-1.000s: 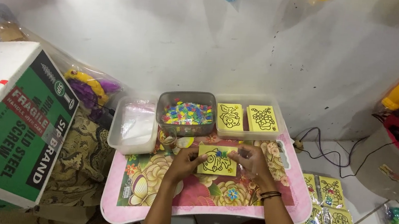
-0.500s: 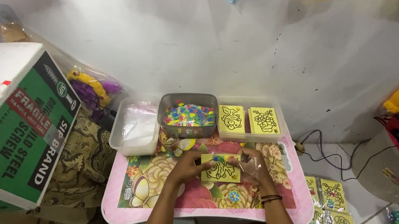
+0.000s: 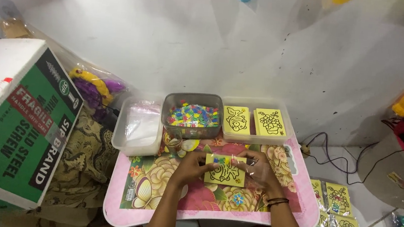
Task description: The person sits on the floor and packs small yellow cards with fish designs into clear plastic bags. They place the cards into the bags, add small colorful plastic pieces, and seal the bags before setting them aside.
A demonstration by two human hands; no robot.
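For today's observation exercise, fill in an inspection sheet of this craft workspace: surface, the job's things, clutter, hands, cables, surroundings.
Surface: small pink table with a floral top.
Job's things: yellow card with a black outline drawing, held flat over the table; grey tub of coloured pieces; tray with two more yellow cards; clear tub of plastic bags.
Clutter: packed yellow cards on the floor at right.
Hands: left hand and right hand each grip one end of the card.
Cables: black cable on the floor by the wall.
Surroundings: green and white cardboard box, white wall, bagged toys.
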